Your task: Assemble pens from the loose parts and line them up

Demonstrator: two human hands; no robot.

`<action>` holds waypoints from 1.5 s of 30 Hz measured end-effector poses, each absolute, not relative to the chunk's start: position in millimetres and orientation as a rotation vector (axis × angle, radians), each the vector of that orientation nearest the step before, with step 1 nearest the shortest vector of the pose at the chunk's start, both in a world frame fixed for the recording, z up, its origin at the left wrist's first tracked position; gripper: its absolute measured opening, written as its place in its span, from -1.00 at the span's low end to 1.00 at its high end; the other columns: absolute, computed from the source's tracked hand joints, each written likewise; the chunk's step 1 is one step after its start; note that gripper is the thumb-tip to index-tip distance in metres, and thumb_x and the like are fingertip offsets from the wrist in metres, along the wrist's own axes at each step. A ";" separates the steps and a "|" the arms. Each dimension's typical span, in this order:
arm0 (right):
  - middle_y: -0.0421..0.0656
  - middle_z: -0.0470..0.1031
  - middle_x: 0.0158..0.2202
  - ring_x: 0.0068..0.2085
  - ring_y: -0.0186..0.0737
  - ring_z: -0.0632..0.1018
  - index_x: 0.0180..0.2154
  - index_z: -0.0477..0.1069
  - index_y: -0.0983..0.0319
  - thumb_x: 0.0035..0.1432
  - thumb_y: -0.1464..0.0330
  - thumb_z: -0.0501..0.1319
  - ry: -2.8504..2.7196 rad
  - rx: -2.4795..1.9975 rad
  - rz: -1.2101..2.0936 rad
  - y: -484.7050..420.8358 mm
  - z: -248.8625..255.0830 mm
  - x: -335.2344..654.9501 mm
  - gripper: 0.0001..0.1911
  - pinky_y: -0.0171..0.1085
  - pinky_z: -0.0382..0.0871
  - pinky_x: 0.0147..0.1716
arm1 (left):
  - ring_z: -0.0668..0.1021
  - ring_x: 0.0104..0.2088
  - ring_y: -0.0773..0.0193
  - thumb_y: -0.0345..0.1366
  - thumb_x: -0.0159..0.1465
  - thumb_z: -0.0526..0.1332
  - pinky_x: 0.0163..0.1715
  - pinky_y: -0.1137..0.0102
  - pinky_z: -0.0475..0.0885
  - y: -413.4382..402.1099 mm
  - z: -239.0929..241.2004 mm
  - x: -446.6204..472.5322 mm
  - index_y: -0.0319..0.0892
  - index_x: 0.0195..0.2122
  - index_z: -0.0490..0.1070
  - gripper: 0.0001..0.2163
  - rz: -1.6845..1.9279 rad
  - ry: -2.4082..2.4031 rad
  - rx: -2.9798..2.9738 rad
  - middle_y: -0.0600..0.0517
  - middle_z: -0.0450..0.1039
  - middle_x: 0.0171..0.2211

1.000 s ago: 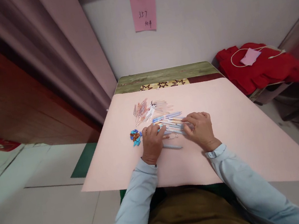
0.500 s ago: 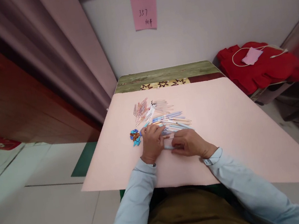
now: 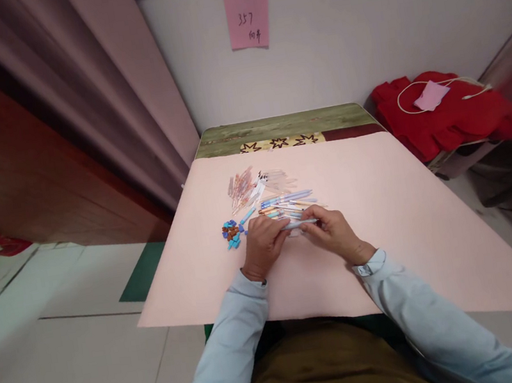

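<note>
A pale blue pen (image 3: 299, 224) lies level between my two hands, low over the front of the pile. My left hand (image 3: 261, 244) is closed round its left end, and my right hand (image 3: 334, 231) pinches the other end between thumb and fingers. Just beyond them lie several blue and yellow-brown pens (image 3: 286, 199), partly hidden by my fingers. Small blue and brown pieces (image 3: 232, 234) form a heap left of my left hand. Farther back are thin pinkish parts (image 3: 243, 186) and clear tube-like parts (image 3: 281, 181), too small to name surely.
Pale pink paper (image 3: 391, 248) covers the table and hangs past its edges. A green patterned table top (image 3: 284, 125) shows at the back, against the wall. Red cloth (image 3: 457, 114) with a white cable is at the right, a curtain (image 3: 131, 75) at the left.
My right hand has moved up and slightly right, from low over the paper. A pale blue pen now shows stretched between both hands. My left hand has stayed nearly in place.
</note>
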State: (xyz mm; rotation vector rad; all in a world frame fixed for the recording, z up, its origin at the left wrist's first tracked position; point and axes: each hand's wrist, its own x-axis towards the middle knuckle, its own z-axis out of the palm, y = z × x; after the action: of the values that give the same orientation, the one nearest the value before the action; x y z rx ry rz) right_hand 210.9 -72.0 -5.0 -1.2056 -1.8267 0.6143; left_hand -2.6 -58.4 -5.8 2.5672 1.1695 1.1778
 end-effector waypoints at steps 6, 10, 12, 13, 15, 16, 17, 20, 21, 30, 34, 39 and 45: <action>-0.20 0.61 -0.36 -0.35 -0.25 0.55 -0.27 0.57 0.13 0.30 0.20 0.19 -1.959 -1.226 0.497 -68.9 -3.7 212.9 -0.78 -0.31 0.31 -0.33 | 0.49 -0.28 0.20 -0.21 0.37 0.19 -0.21 0.25 0.32 -59.9 -9.3 -1.3 -0.14 -0.18 0.49 -0.85 1.148 1.184 2.628 -0.01 0.55 -0.34; -0.19 0.60 -0.39 -0.36 -0.24 0.54 -0.33 0.59 0.14 0.27 0.21 0.23 -1.934 -1.223 0.469 -65.7 -3.0 216.8 -0.78 -0.30 0.31 -0.34 | 0.49 -0.27 0.19 -0.19 0.35 0.21 -0.21 0.26 0.32 -59.0 -10.9 -1.6 -0.14 -0.20 0.47 -0.85 1.202 1.207 2.586 -0.01 0.56 -0.33; -0.18 0.57 -0.42 -0.39 -0.25 0.51 -0.35 0.58 0.15 0.27 0.21 0.23 -1.933 -1.212 0.495 -64.7 -2.3 218.8 -0.77 -0.30 0.30 -0.38 | 0.49 -0.26 0.20 -0.23 0.37 0.20 -0.21 0.26 0.32 -58.6 -11.0 -1.5 -0.14 -0.17 0.46 -0.88 1.203 1.168 2.606 0.00 0.56 -0.31; -0.18 0.56 -0.43 -0.40 -0.26 0.50 -0.36 0.58 0.16 0.27 0.21 0.23 -1.945 -1.199 0.510 -64.4 -1.9 219.6 -0.77 -0.30 0.29 -0.39 | 0.48 -0.26 0.20 -0.25 0.38 0.18 -0.20 0.26 0.31 -58.6 -10.9 -1.3 -0.14 -0.16 0.46 -0.88 1.188 1.149 2.628 0.00 0.56 -0.31; -0.18 0.55 -0.44 -0.40 -0.27 0.49 -0.37 0.56 0.16 0.28 0.22 0.22 -1.979 -1.161 0.545 -63.8 -1.3 220.4 -0.77 -0.30 0.28 -0.39 | 0.47 -0.26 0.19 -0.26 0.39 0.15 -0.20 0.25 0.30 -58.9 -10.4 -0.9 -0.14 -0.16 0.44 -0.88 1.139 1.129 2.674 0.00 0.54 -0.33; -0.18 0.54 -0.43 -0.40 -0.27 0.48 -0.38 0.55 0.17 0.28 0.23 0.22 -1.992 -1.141 0.556 -63.5 -1.2 220.3 -0.76 -0.30 0.29 -0.38 | 0.47 -0.26 0.19 -0.26 0.40 0.13 -0.21 0.25 0.30 -59.2 -10.1 -0.7 -0.14 -0.16 0.44 -0.87 1.115 1.128 2.693 0.00 0.53 -0.34; -0.17 0.53 -0.43 -0.39 -0.26 0.48 -0.38 0.54 0.17 0.29 0.24 0.21 -1.999 -1.124 0.560 -63.3 -1.2 219.9 -0.76 -0.29 0.29 -0.36 | 0.46 -0.27 0.19 -0.26 0.40 0.12 -0.21 0.24 0.29 -59.6 -9.6 -0.5 -0.15 -0.16 0.43 -0.87 1.095 1.129 2.711 0.00 0.51 -0.34; -0.16 0.51 -0.43 -0.37 -0.24 0.46 -0.39 0.51 0.18 0.30 0.26 0.20 -1.999 -1.091 0.523 -63.3 -1.0 217.1 -0.76 -0.27 0.29 -0.33 | 0.44 -0.28 0.17 -0.25 0.41 0.09 -0.23 0.24 0.27 -60.7 -7.7 -0.1 -0.16 -0.16 0.41 -0.85 1.055 1.137 2.759 -0.01 0.48 -0.36; -0.16 0.51 -0.44 -0.37 -0.24 0.46 -0.40 0.50 0.18 0.31 0.26 0.19 -1.995 -1.084 0.503 -63.6 -0.7 216.0 -0.76 -0.26 0.29 -0.32 | 0.43 -0.29 0.17 -0.25 0.42 0.08 -0.24 0.24 0.26 -61.0 -7.1 0.0 -0.16 -0.16 0.41 -0.84 1.045 1.141 2.773 -0.01 0.47 -0.37; -0.16 0.46 -0.48 -0.38 -0.22 0.42 -0.43 0.44 0.18 0.34 0.28 0.16 -2.009 -1.041 0.426 -65.5 0.5 212.8 -0.72 -0.25 0.25 -0.30 | 0.39 -0.32 0.18 -0.25 0.43 0.06 -0.23 0.24 0.21 -61.6 -4.0 0.6 -0.15 -0.22 0.39 -0.83 0.981 1.159 2.822 0.00 0.45 -0.40; -0.16 0.45 -0.49 -0.38 -0.22 0.41 -0.45 0.42 0.18 0.36 0.26 0.12 -2.030 -1.051 0.409 -65.7 0.2 212.2 -0.68 -0.24 0.24 -0.30 | 0.38 -0.33 0.19 -0.24 0.43 0.05 -0.24 0.24 0.21 -61.7 -3.2 0.4 -0.14 -0.24 0.38 -0.83 0.974 1.149 2.815 0.01 0.46 -0.40; -0.14 0.46 -0.45 -0.34 -0.19 0.44 -0.40 0.46 0.17 0.36 0.22 0.12 -2.045 -1.062 0.400 -67.4 2.6 211.7 -0.70 -0.22 0.27 -0.25 | 0.37 -0.36 0.18 -0.28 0.43 0.03 -0.27 0.23 0.21 -61.3 -3.5 -1.5 -0.13 -0.37 0.36 -0.77 0.968 1.155 2.820 0.01 0.41 -0.47; -0.10 0.57 -0.22 -0.13 -0.11 0.52 -0.21 0.52 0.12 0.30 0.19 0.21 -1.979 -1.068 0.362 -67.7 3.7 216.3 -0.82 -0.15 0.32 -0.11 | 0.41 -0.29 0.18 -0.24 0.42 0.07 -0.22 0.25 0.25 -58.3 -6.9 -1.3 -0.15 -0.25 0.38 -0.84 1.001 1.159 2.793 -0.01 0.45 -0.37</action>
State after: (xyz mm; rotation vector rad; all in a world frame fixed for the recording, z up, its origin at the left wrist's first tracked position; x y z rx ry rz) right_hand 216.3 -67.7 3.7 -1.0679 -1.9786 0.3621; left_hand -1.3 -58.3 -6.9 2.7931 1.1595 1.0006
